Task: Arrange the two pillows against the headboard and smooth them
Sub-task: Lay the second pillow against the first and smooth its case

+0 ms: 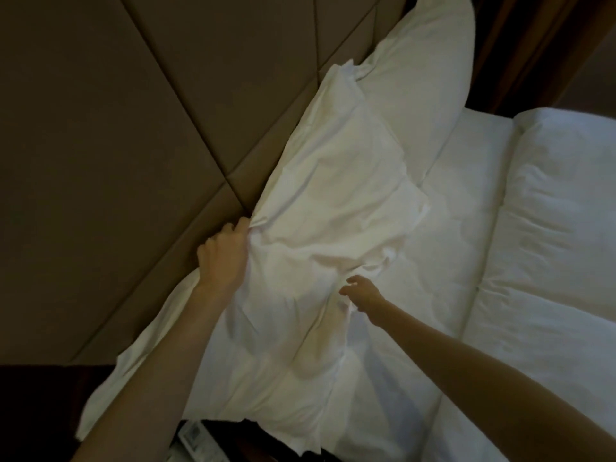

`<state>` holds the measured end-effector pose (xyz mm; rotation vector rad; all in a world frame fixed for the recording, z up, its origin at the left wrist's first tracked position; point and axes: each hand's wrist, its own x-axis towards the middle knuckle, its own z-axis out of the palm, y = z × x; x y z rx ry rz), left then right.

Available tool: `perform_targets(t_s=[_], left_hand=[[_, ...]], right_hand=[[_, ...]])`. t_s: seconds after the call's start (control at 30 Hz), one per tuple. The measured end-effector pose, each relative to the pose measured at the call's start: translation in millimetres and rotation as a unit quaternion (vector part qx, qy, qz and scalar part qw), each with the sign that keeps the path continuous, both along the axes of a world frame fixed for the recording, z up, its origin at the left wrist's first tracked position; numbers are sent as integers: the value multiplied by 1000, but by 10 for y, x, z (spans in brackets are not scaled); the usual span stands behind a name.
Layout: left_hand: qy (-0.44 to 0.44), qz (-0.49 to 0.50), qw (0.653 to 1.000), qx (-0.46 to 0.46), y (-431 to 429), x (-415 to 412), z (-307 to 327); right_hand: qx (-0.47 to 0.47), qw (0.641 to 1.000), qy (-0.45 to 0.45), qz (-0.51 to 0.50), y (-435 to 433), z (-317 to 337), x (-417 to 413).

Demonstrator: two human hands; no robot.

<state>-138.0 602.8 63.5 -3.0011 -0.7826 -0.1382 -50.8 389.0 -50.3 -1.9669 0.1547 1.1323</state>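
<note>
Two white pillows lie along the padded brown headboard [133,128]. The near pillow [316,211] is creased and leans against the headboard; my left hand [223,255] is shut on its upper edge, bunching the cover. My right hand [361,293] hovers over the pillow's lower edge, fingers apart and holding nothing. The far pillow [416,68] stands smoother at the top of the view, partly tucked behind the near one's corner.
A white sheet [443,248] covers the mattress to the right, with a folded white duvet [553,228] beyond it. A dark bedside surface with a remote control [196,438] shows at the bottom, under the pillow's lower end.
</note>
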Motion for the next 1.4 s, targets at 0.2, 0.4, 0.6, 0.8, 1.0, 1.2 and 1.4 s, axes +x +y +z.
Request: perform_targets(t_s=[0.2,0.4,0.6,0.8,1.0,1.2,1.4], left_hand=[[-32,-90,993,-68,7,-84,126],[-100,-133,979,-121,-226,-235,184],[-128,-74,958,-246,-165,-443,33],[53,76,991,-93,64,-899,-188],[-150,34,985,-82,2,-805,312],[-197,53,978,-37,76,-627,683],[-160,46,985,32,45,-725,466]], right_hand=[[67,926,-352,122,432,708,482],[-47,706,-610,358,878,1346,886],[-143,651,-587,460,786,1358,1022],[-131,691,-595,389,598,1277,932],[-65,732,-624,265,806,1723,1066],[-16,743,-635,209,960,1923,1234],[46,799,-544,250,1082,1676,1207]])
